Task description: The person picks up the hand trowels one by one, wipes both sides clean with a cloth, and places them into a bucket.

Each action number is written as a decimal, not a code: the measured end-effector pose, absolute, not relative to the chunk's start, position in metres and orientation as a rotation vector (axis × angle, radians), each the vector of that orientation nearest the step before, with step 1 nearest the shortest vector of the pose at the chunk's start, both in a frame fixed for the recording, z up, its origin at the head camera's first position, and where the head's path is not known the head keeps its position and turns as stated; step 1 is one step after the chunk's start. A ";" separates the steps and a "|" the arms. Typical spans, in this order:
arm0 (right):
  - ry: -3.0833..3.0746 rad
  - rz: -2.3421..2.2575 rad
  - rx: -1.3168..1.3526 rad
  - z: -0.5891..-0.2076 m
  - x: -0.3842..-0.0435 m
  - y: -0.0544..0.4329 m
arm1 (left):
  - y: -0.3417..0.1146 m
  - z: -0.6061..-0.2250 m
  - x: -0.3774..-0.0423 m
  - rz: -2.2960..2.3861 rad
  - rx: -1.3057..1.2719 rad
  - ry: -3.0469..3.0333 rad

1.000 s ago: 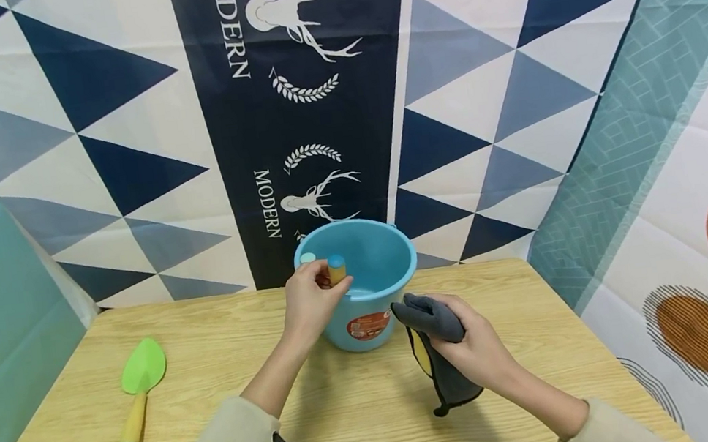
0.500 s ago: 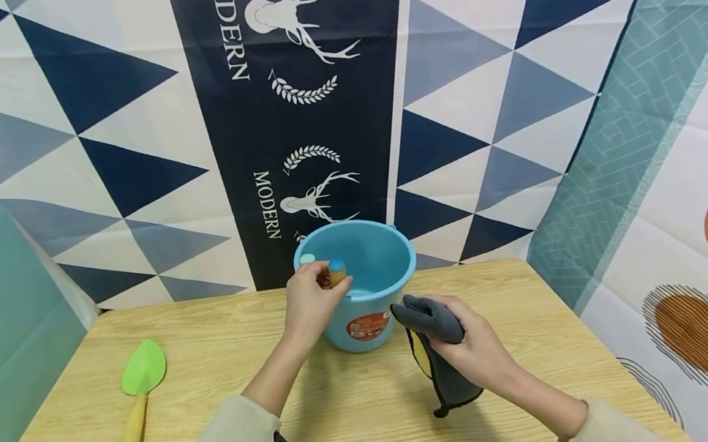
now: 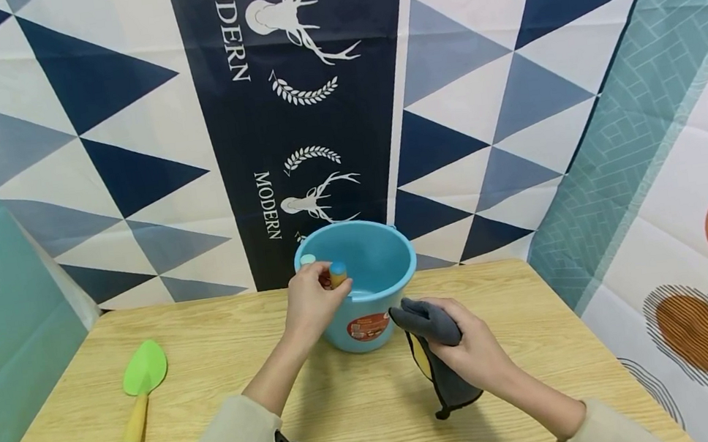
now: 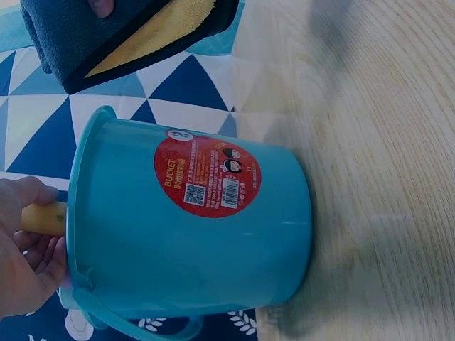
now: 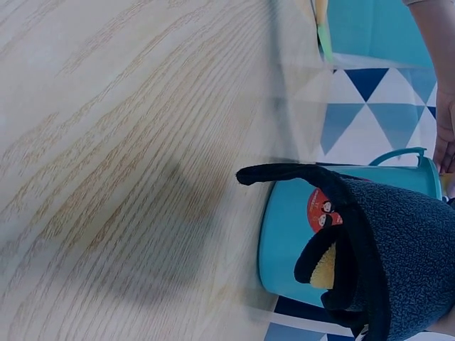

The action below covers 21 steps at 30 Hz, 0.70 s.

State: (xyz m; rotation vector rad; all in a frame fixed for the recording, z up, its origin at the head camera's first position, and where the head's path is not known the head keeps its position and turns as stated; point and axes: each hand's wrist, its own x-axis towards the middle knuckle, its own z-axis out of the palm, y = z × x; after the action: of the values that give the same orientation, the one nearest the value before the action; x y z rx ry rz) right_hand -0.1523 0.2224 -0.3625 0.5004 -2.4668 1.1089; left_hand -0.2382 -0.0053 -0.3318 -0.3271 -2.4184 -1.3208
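A light blue bucket (image 3: 339, 335) with a red oval label stands upright at the table's back edge. Over its near left rim, my left hand (image 3: 311, 304) pinches a yellow handle (image 3: 338, 274) with a blue end. The rest of that tool is hidden by the hand and the bucket wall, as the left wrist view also shows at the handle (image 4: 44, 219). My right hand (image 3: 476, 350) grips a folded dark grey cloth (image 3: 456, 378) with a yellow inner side and black edging. The cloth hangs above the table, just right of the bucket.
On the left of the wooden table (image 3: 223, 340) lies a trowel (image 3: 143, 368) with a green blade and yellow handle. A pale mint round end (image 3: 308, 259) shows at the bucket's left rim. A patterned backdrop (image 3: 309, 123) rises right behind the bucket.
My right hand and the cloth have shifted very slightly left and down in the head view. The left hand keeps its pinch on the yellow handle, and the bucket stays put.
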 end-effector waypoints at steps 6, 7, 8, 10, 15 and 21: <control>-2.464 1.108 0.511 -0.362 -0.153 0.222 | -0.006 -0.331 -0.238 -1.332 -0.330 -2.433; -2.465 1.107 0.511 -0.362 -0.153 0.222 | -0.006 -0.331 -0.238 -1.334 -0.329 -2.436; -2.466 1.107 0.511 -0.363 -0.153 0.222 | -0.005 -0.331 -0.238 -1.335 -0.329 -2.440; -2.468 1.106 0.511 -0.363 -0.153 0.222 | -0.005 -0.331 -0.239 -1.331 -0.329 -2.444; -2.470 1.105 0.510 -0.363 -0.152 0.222 | -0.004 -0.330 -0.239 -1.315 -0.328 -2.458; -2.476 1.083 0.505 -0.363 -0.152 0.222 | -0.004 -0.331 -0.239 -1.306 -0.321 -2.471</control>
State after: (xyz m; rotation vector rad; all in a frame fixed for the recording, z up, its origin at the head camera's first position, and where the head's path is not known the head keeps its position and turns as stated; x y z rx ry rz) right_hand -0.1518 0.2216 -0.3631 0.5051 -2.4764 1.0827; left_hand -0.2389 -0.0039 -0.3306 -0.3212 -2.4709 -1.3064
